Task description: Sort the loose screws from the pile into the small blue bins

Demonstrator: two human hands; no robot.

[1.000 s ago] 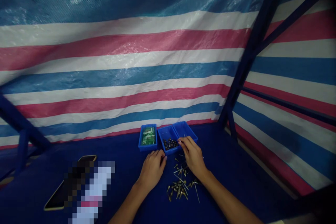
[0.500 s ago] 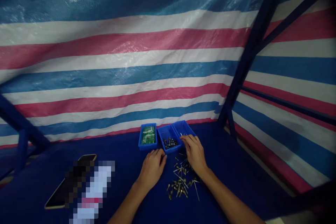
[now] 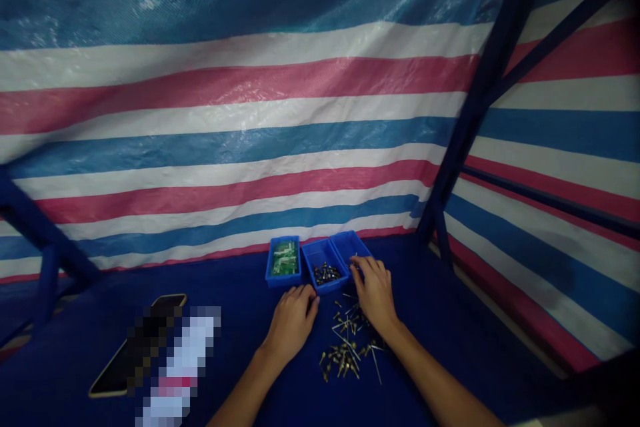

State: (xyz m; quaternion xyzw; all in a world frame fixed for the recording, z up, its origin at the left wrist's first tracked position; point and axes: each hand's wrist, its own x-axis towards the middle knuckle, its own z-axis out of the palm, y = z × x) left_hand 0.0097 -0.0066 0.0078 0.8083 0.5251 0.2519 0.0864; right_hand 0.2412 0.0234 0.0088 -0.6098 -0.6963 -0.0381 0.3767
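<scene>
Spill risk at right-hand bin edge; loose leaded parts underfoot of both wrists

Right hand (image 3: 376,293) reaches over the front rim of the rightmost blue bin (image 3: 350,245), fingertips at the rim with something thin and pale pinched there; too small to say whether it is one lead or several; left hand (image 3: 293,320) lies loosely curled on the blue table cover (image 3: 450,320), holding nothing visible, just in front of the middle bin (image 3: 320,265) that holds dark components (image 3: 325,273); leftmost bin (image 3: 284,259) holds green circuit boards; pile of loose leaded components (image 3: 346,350) sits between the forearms, partly under the right wrist; likely failures: wrist drags or scatters the pile, thin leads bend or snag, pinched piece drops into the wrong bin since the bins touch; phone (image 3: 120,363) lies well apart at left.
</scene>
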